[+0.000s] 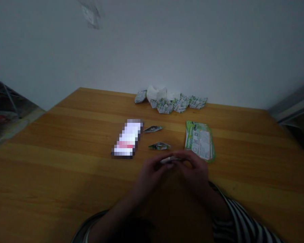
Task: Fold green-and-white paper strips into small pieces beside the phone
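Note:
My left hand (152, 173) and my right hand (194, 172) meet over the wooden table (66, 162), fingers pinched together on a small folded piece of paper (169, 159) held between them. Just beyond the hands lie two folded paper boats, one (159, 145) close by and one (153, 128) a little farther. A stack of green and white printed sheets (200, 140) lies flat to the right, touching my right hand's far side.
A pile of several folded paper pieces (171, 100) sits at the table's far edge against the white wall. A blurred-out flat rectangular object (128, 138) lies left of the boats. Striped sleeves cover my forearms.

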{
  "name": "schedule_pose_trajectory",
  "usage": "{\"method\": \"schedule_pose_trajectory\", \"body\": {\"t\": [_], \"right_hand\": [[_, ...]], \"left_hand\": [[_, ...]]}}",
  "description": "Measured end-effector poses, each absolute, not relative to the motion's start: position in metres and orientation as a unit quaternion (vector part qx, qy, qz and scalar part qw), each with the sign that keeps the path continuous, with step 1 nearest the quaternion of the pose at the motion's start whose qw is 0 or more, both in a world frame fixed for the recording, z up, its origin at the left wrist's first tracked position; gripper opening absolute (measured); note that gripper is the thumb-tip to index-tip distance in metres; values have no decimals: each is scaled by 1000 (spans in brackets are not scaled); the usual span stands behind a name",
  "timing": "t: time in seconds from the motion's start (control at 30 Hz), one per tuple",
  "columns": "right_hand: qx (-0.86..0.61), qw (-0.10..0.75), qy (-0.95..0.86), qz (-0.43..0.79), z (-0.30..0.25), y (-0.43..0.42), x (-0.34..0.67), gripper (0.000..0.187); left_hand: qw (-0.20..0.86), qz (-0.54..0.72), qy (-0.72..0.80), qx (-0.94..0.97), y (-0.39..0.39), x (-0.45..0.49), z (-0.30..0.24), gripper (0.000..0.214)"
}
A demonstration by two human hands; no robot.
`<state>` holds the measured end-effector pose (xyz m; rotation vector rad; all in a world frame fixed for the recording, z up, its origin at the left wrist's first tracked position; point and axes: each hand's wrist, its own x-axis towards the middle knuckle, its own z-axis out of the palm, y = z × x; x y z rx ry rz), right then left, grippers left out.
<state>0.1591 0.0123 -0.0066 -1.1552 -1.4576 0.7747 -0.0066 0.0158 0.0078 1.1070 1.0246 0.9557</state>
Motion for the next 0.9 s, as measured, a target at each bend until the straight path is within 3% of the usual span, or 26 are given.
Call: {"method": "schedule_pose_trajectory", "body": {"t": [0.13,0.43,0.7,0.9], "right_hand": [[-418,526,-696,254,-5,13,164,26],[-423,467,-767,119,-12,16,164,39],[-381,371,-842,93,-11,22,172,34],[-404,379,-825,111,-12,23,172,41]], "left_hand": [[637,447,428,460,16,-8,10,48],[630,451,456,438,16,-6,15,36],[645,465,440,418,15,-7,11,35],[678,471,429,366,19,-8,12,43]]}}
